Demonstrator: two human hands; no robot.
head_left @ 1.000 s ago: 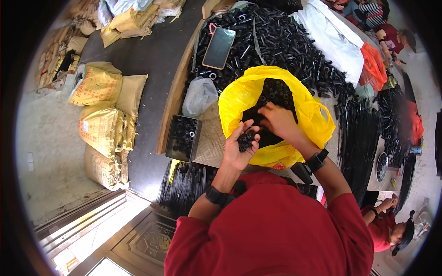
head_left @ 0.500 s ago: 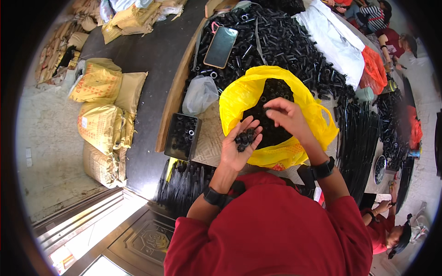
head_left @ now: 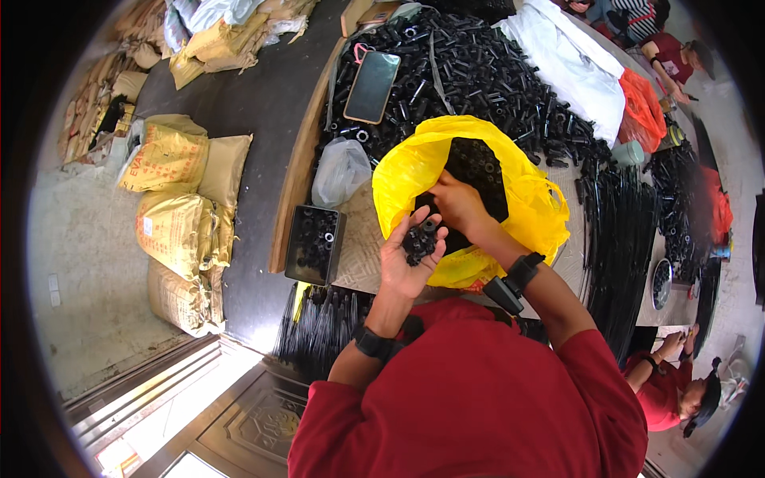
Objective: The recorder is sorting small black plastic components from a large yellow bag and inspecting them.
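My left hand is cupped palm up, with its fingers curled round a handful of small black ring-like parts. It is at the near left rim of a yellow plastic bag. Inside the bag lie many more small dark parts. My right hand reaches down into the bag, just beyond the left hand. Its fingers are bent together and the tips are hidden, so what they pinch, if anything, cannot be made out.
Left of the bag are a black tray of parts and a clear plastic bag. A phone lies on a heap of black tubular parts. Thin black rods lie to the right. Co-workers sit at the far right.
My right hand has moved down and left into the yellow bag, from above it. The left hand stays nearly in place with its handful. The bag's right side has shifted slightly inward.
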